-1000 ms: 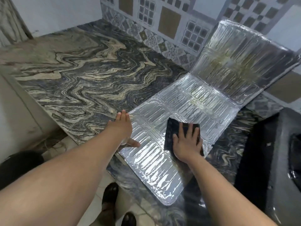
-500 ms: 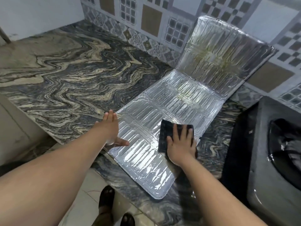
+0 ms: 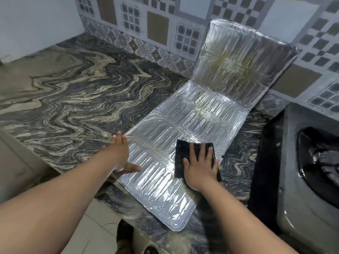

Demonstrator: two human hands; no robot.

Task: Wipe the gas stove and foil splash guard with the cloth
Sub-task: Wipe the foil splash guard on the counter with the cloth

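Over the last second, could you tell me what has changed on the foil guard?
Little: the right hand stays flat on the black cloth at the foil guard's right edge, the left hand keeps bracing its left edge. Only the camera turned right, showing more stove.

The guard (image 3: 192,125) is shiny embossed foil, ribbed and crinkled. The cloth (image 3: 180,158) looks dark, matt and coarse. The surface (image 3: 73,99) is polished veined stone; the stove (image 3: 293,180) glossy dark.

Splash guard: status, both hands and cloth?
Left hand flat, pinning foil splash guard edge. Right hand flat on black cloth, pressing it on foil. Gas stove untouched, at right. Nothing blocking.
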